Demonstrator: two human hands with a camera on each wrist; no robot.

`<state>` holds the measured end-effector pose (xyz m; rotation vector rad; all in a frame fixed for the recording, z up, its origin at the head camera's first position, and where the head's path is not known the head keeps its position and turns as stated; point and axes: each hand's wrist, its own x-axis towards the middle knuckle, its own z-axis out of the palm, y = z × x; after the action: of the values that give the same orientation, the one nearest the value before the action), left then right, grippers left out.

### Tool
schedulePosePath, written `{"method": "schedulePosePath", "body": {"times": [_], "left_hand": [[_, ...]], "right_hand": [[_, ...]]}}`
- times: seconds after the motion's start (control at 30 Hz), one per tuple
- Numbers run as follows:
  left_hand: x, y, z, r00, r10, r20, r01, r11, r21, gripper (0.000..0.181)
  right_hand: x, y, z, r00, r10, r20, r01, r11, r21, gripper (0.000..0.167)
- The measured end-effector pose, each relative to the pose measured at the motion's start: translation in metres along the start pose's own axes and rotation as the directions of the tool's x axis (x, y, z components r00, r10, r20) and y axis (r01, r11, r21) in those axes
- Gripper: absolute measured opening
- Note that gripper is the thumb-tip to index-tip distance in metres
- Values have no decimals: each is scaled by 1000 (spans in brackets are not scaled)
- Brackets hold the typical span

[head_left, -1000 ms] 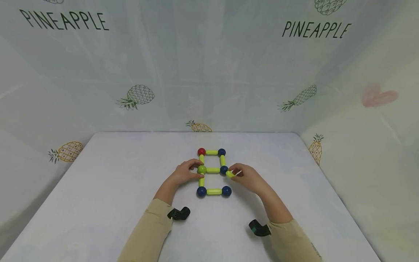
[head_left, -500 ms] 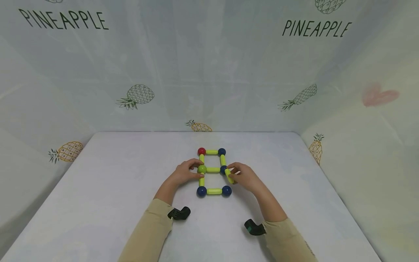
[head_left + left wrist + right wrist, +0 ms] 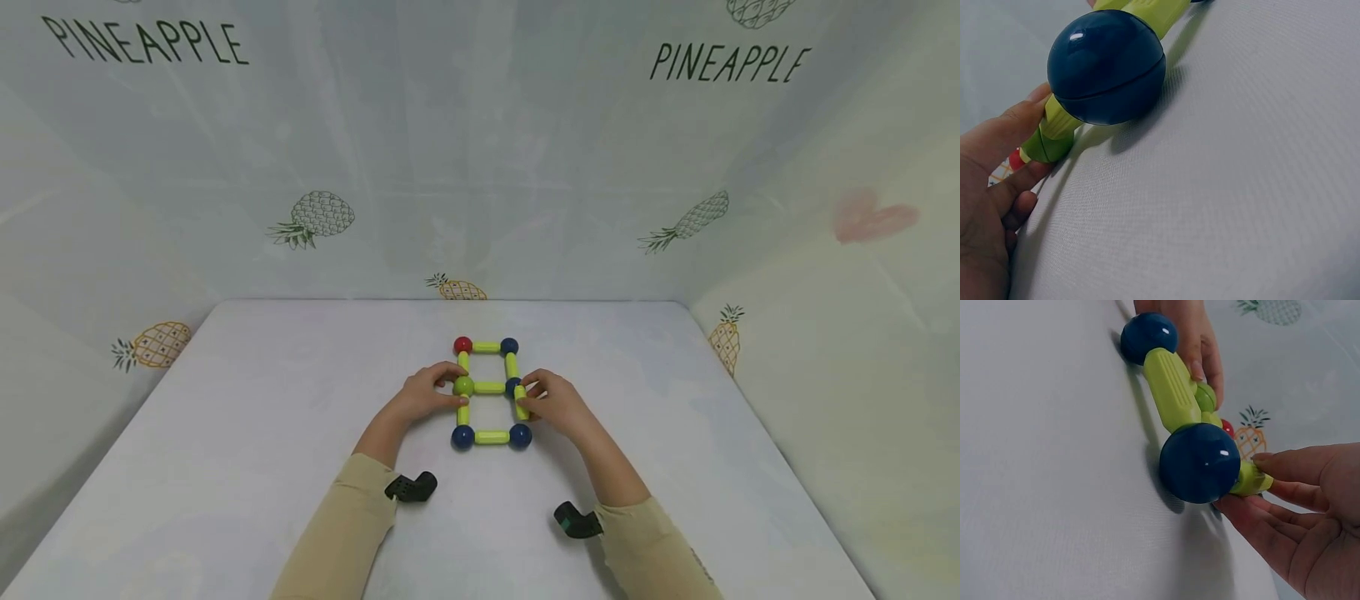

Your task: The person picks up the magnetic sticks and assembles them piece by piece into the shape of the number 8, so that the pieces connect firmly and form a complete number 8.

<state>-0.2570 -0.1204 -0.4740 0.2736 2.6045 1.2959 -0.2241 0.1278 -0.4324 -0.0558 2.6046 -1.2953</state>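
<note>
Magnetic balls and yellow-green rods form a ladder-like figure on the table. My left hand [image 3: 426,393] holds the green ball [image 3: 463,386] on its left side, the thumb on the rod [image 3: 463,414] just below. My right hand [image 3: 557,404] pinches a yellow-green magnetic rod [image 3: 521,404] between thumb and fingers. That rod's far end is at the middle-right blue ball [image 3: 512,385]; its near end points toward the front-right blue ball [image 3: 520,436], apparently apart from it. In the right wrist view, the front-right blue ball [image 3: 1200,464] partly hides the pinched rod [image 3: 1252,480].
A red ball [image 3: 462,345] and another blue ball [image 3: 509,346] make the far corners. The front-left blue ball [image 3: 462,437] joins a front rod [image 3: 492,437]. The white table [image 3: 225,450] meets a pineapple-print cloth [image 3: 480,167] behind. Black wrist devices [image 3: 577,521] sit at both sleeves.
My right hand has moved slightly left, swinging the pinched rod from a slant out to the right into near line with the right side of the figure. The left hand stays put.
</note>
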Motion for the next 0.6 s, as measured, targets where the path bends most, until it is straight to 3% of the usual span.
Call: {"method": "schedulePosePath", "body": {"times": [0.6], "left_hand": [[2, -4, 1, 1000, 9, 7, -9, 1000, 0, 45]], "right_hand": [[0, 1, 5, 1000, 8, 6, -8, 1000, 8, 29]]}}
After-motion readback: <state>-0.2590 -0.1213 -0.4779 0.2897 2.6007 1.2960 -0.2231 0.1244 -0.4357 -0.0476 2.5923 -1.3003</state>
